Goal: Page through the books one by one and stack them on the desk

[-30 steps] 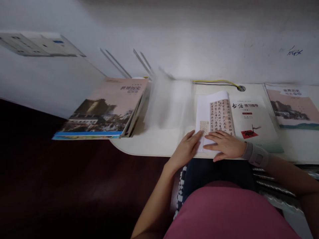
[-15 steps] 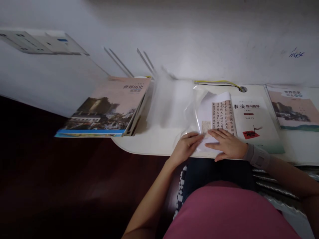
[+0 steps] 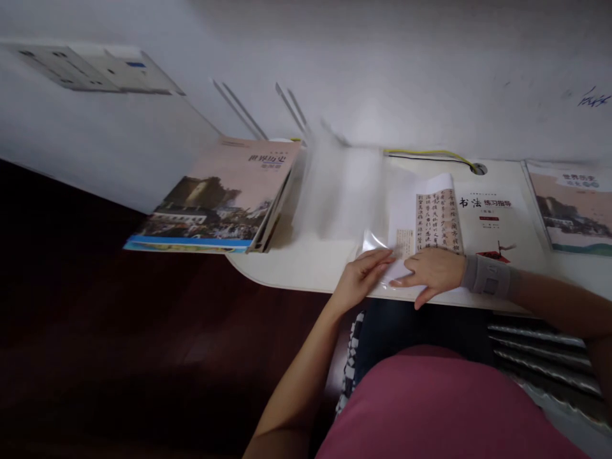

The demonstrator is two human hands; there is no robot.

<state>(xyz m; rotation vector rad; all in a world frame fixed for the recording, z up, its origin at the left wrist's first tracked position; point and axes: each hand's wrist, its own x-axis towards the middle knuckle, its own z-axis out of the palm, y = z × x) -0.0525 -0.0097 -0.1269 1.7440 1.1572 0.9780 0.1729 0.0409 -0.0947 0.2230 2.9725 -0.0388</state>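
A white calligraphy exercise book (image 3: 502,220) lies on the desk (image 3: 296,271) in front of me, its inner flap with columns of characters (image 3: 437,220) folded over the cover. A clear plastic cover (image 3: 377,245) lies at its left edge. My left hand (image 3: 361,277) rests on that plastic with the fingers stretched flat. My right hand (image 3: 433,271), with a grey wristband, presses flat on the book's lower left corner, fingers pointing left. The two hands' fingertips nearly meet.
A stack of history textbooks (image 3: 217,201) juts over the desk's left end. Blurred clear plastic sheets (image 3: 342,191) stand between the stack and the book. Another history textbook (image 3: 574,204) lies at the right. A yellow cable (image 3: 430,153) runs along the wall into a desk hole.
The view has shifted a little. My left hand has slid onto the plastic cover's corner, which now shows shiny beside the book; my right hand stays pressed on the book.
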